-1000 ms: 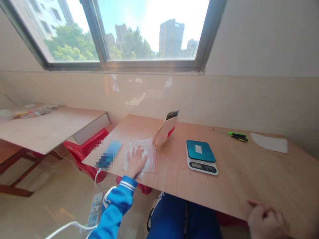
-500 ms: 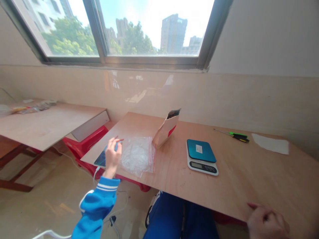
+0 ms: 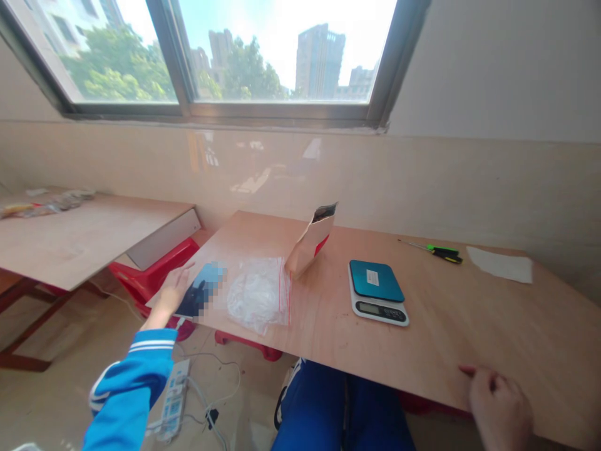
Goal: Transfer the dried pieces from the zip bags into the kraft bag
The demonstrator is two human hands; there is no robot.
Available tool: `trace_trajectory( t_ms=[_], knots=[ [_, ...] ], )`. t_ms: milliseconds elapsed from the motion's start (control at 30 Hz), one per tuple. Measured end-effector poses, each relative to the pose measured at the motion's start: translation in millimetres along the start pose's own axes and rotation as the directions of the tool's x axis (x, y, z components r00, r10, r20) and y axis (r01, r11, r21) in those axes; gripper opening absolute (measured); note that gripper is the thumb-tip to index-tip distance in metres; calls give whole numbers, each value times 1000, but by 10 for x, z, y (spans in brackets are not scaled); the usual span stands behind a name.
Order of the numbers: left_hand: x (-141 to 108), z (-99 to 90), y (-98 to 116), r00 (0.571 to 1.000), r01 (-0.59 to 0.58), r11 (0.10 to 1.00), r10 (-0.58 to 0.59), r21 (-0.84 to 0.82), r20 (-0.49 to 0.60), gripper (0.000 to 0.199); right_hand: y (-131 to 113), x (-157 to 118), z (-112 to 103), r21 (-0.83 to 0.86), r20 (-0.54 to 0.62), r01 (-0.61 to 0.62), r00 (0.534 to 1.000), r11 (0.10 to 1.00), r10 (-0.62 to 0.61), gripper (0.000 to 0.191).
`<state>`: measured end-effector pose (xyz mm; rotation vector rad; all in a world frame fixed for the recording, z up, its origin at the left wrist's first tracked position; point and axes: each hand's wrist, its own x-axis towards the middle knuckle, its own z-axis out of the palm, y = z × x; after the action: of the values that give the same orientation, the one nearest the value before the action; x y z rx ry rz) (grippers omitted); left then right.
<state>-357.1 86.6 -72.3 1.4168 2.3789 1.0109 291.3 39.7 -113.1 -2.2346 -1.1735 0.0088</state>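
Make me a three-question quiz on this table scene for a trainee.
1. True or false: the kitchen scale stands to the right of the clear zip bag.
2. Which is nearer the green-handled screwdriver: the left hand or the right hand?
3. Fill in the blank: the scale's platform is ___.

Key: 1. True. 2. The right hand. 3. Teal.

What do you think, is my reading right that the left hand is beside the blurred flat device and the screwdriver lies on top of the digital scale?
Not quite: in the head view the screwdriver lies apart from the digital scale, on the plywood table to its right. The left hand is beside the blurred flat device, as you said.
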Motion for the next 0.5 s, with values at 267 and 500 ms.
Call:
trace_trajectory(
  t_ms=[267, 500],
  knots=[
    [106, 14, -129, 985, 133, 976, -111, -171, 133, 36, -201, 208, -78, -156, 169, -218, 955, 964, 243, 49],
    [117, 10, -22, 970, 186, 968, -154, -170, 188, 41, -251, 90, -67, -191, 105, -156, 978, 969, 178, 54]
  ],
)
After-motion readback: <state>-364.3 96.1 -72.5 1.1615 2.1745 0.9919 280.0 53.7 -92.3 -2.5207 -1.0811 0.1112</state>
